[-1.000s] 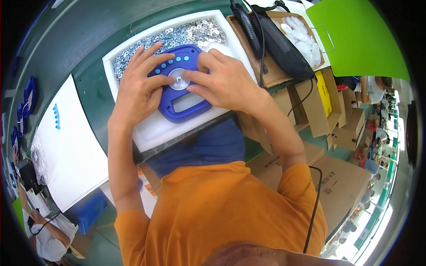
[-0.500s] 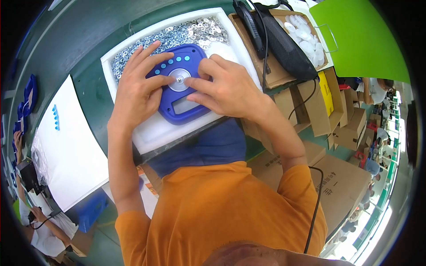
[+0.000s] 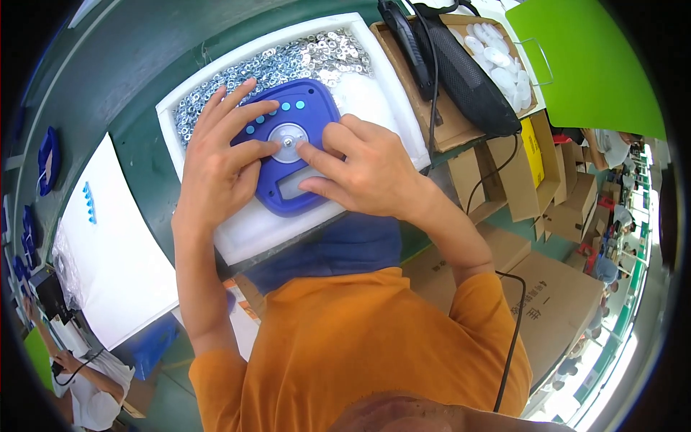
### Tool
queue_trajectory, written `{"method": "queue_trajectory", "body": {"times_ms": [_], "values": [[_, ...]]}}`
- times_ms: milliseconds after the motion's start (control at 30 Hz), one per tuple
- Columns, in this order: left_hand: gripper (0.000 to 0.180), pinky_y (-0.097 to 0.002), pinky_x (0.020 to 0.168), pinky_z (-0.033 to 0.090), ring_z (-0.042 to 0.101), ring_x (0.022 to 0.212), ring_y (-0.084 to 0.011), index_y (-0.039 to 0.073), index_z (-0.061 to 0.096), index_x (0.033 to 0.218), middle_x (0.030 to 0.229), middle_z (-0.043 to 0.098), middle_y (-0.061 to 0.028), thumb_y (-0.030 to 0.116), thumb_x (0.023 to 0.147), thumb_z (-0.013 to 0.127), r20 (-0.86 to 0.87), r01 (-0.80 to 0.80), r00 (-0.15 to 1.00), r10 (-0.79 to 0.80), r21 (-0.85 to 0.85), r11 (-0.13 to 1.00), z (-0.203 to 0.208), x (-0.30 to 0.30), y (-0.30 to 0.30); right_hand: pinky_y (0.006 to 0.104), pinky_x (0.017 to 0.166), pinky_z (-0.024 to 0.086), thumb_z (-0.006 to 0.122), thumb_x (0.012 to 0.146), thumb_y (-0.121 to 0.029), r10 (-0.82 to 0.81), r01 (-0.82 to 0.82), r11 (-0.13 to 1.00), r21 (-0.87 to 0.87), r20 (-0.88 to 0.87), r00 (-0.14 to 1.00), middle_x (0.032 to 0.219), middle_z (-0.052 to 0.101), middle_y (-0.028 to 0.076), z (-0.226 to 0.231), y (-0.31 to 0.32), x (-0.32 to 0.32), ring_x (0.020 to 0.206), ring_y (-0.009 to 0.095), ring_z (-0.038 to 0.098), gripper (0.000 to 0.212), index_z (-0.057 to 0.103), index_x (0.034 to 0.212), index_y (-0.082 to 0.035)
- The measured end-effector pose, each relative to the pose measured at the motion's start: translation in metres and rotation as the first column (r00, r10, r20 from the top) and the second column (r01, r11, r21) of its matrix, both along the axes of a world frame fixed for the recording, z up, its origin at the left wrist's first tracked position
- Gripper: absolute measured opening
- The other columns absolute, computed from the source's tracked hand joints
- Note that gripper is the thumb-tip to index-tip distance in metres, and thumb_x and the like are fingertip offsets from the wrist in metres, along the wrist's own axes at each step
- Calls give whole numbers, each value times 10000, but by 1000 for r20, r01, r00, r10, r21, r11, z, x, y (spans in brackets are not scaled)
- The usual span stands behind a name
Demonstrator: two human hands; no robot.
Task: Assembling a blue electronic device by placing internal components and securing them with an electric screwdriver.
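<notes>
A blue plastic housing [image 3: 309, 119] lies over the front of a white foam tray [image 3: 252, 237]. It has a row of small light-blue round spots, a rectangular window and a clear round disc [image 3: 289, 155] with a small metal centre. My left hand [image 3: 219, 162] lies over its left side, fingers stretched and spread, the index fingertip on the disc. My right hand [image 3: 367, 165] rests over its right side. Its index fingertip touches the disc's opposite side, the thumb is by the window, and the other fingers are curled. Washer-like metal pieces [image 3: 266, 75] fill the tray behind.
At right, a cardboard box [image 3: 450, 126] holds clear plastic discs [image 3: 500, 61], with a black mesh pouch [image 3: 461, 72] across it. A white sheet [image 3: 119, 245] with a light-blue strip [image 3: 89, 203] lies left. Blue parts [image 3: 48, 162] sit at far left; cartons [image 3: 554, 288] stand right. Another person [image 3: 93, 381] sits lower left.
The view has shifted slightly, with tray and housing now lower in the picture. My right thumb has slid down beside the window; both index fingertips stay on the disc.
</notes>
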State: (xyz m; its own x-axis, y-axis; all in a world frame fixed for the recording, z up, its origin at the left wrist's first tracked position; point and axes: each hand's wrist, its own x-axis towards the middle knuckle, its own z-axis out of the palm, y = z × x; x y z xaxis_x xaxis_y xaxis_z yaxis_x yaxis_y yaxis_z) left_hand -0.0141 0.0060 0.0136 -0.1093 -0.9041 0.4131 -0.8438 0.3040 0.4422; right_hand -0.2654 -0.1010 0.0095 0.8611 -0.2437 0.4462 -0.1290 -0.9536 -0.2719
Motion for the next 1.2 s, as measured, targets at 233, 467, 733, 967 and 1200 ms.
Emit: {"method": "queue_trajectory", "body": {"times_ms": [233,467,733,967,1200], "values": [[346,-647,1352,378,598,1555,-398,93,907,948,1392,803,-101,-74,705,726,-10,-4,1000,4,-14,1000,-3,1,-1,358,734,558,916,867,-411,10,-9,1000,-8,15,1000,975,617,30,-2,-3,1,852,235,610,498,828,1231,-82],[346,-651,1351,380,602,1553,-397,93,911,948,1380,810,-100,-80,715,723,-19,-11,1000,11,-15,1000,-3,0,0,357,734,558,903,886,-418,16,-16,1000,-8,1,1000,975,608,27,0,-3,0,860,228,610,489,826,1235,-84],[334,-652,1358,378,600,1553,-404,80,909,944,1389,806,-108,-84,716,729,-27,22,999,-21,32,999,7,-4,1,362,739,561,897,898,-413,-5,5,1000,-4,-5,1000,983,604,22,2,-4,-1,867,228,616,458,816,1225,-103],[329,-647,1370,363,585,1566,-397,91,918,953,1414,795,-106,-73,726,745,34,27,999,-28,23,999,8,0,2,381,794,603,915,939,-378,-20,13,993,116,60,998,1058,710,59,10,-21,-2,977,262,713,426,814,1243,-97],[327,-644,1375,358,567,1580,-393,120,923,975,1471,768,-98,-63,755,766,42,17,999,-18,18,1000,10,5,11,547,828,648,796,1022,-374,-727,698,684,-213,-115,677,1133,775,175,8,-129,-13,987,398,818,394,731,1257,-65]]}}
